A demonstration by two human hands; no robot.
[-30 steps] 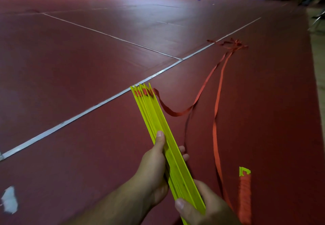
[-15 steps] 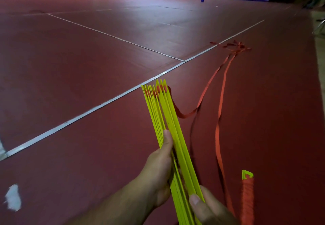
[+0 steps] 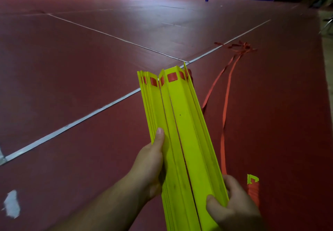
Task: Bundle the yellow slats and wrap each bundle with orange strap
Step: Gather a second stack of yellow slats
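Left hand [image 3: 150, 165] and right hand [image 3: 234, 209] each grip the near end of the fanned flat yellow plastic slats [image 3: 182, 122], which I see held above the dark red floor [image 3: 72, 68]; a long orange fabric strap [image 3: 225, 115] lies just beyond

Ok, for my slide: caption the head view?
Left hand and right hand grip fanned slats; strap trails along floor.

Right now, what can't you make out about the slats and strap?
Head view only:
- Slats: near ends cut off by the bottom edge; count unclear, they overlap.
- Left hand: fingers hidden behind the slats.
- Strap: far tangle too small to trace.
- Wrapped bundle: lower end lost in shadow by the right hand.
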